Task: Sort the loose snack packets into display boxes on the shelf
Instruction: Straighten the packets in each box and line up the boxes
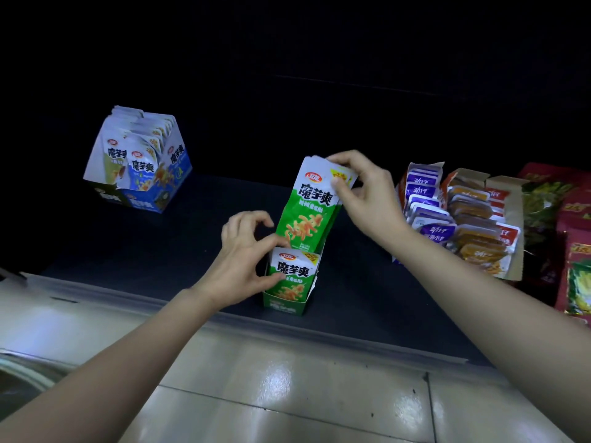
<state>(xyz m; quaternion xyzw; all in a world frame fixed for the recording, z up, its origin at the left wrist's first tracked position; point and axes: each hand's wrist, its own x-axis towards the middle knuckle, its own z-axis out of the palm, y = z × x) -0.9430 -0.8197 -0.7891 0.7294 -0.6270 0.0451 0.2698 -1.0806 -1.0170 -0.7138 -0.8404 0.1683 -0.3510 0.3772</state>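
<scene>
A small green display box [285, 306] stands on the dark shelf [179, 238] near its front edge. A green and white snack packet [292, 276] sits upright at the box's front. My left hand [246, 260] pinches that packet's top left edge and the box side. My right hand [364, 193] grips the top of a stack of green packets [308, 206], whose lower end reaches into the box behind the front packet.
A blue display box [140, 164] full of white, blue and green packets stands at the back left. To the right stand open boxes of purple packets [422, 199] and orange packets [479, 231], then large red bags [572, 251]. Pale tiled floor lies below the shelf edge.
</scene>
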